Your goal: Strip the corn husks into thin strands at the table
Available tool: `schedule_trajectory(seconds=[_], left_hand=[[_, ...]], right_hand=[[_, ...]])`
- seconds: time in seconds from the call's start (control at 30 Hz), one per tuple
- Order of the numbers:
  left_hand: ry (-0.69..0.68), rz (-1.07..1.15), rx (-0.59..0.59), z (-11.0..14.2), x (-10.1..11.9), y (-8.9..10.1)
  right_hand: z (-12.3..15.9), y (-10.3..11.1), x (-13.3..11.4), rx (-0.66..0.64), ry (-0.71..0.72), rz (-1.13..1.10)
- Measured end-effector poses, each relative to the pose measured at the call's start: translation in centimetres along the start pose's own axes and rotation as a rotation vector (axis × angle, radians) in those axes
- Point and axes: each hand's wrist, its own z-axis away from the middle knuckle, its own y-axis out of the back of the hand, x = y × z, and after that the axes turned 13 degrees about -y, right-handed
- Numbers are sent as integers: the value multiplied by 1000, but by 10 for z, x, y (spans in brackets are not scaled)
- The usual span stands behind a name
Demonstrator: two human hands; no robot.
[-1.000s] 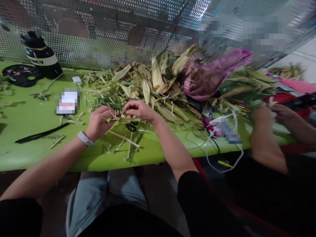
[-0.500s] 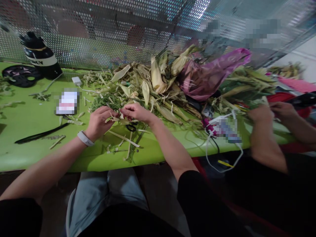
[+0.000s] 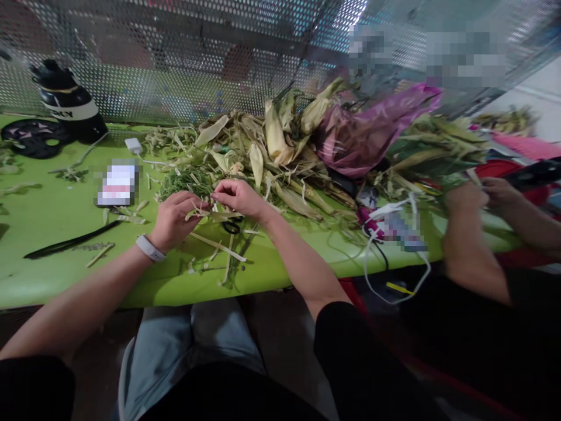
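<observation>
My left hand point(image 3: 175, 221), with a white band on the wrist, is closed on pale strips of corn husk point(image 3: 196, 214) whose ends stick out from its fingers. Close by, my right hand point(image 3: 240, 200) has thumb and fingertips pinched together; what lies between them is too small to make out. Green stringy plant pieces point(image 3: 186, 180) lie just behind both hands. Black loop handles, like those of scissors point(image 3: 231, 226), show beneath the right hand. Loose husk strips point(image 3: 219, 245) are scattered on the green table point(image 3: 166, 286) in front.
A heap of dry corn husks point(image 3: 256, 131) fills the back, with a purple plastic bag point(image 3: 350, 143) on its right. To the left are a phone point(image 3: 116, 184), a white charger point(image 3: 134, 145) and a black bottle point(image 3: 72, 108). A co-worker's hands point(image 3: 467, 196) work at the right, beyond a white cable point(image 3: 367, 269).
My right hand's fingers have drawn slightly tighter and up. My left hand stays almost in place with the strips. The whole view has shifted a little.
</observation>
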Motion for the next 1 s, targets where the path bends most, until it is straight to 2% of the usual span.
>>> schedule_trajectory(seconds=[0.1,0.23,0.3,0.4,0.5,0.6,0.7,0.77,0.83,0.9,1.0], left_hand=[[143,183,102,-3,-1,-2],[548,602,257,-5,-7,-6],[743,819,306,-4,-10,-8],[928,1089,382,-6,-10,-7],[996,1283,473,-12,-2,-3],[1030,1394,446,-17,6,2],[1019,1360,277,-18,9,5],[951,1326,166,-16,8,5],[892,1312,104,-15,7,5],[905,1295,106,-15,6,6],[1038,1254,190,-16,2,6]], right_hand=[[1,11,0,76,40,16],[4,25,-4,155,81,-132],[5,24,-6,119,70,-269],[5,11,-6,-57,43,-475],[4,-5,-4,-201,28,-618],[5,-9,-6,-273,-29,-580],[12,0,-11,-243,-40,-403],[17,6,-15,-225,-21,-311],[20,10,-17,-233,-21,-255],[20,10,-16,-223,-24,-238],[15,6,-11,-167,-2,-275]])
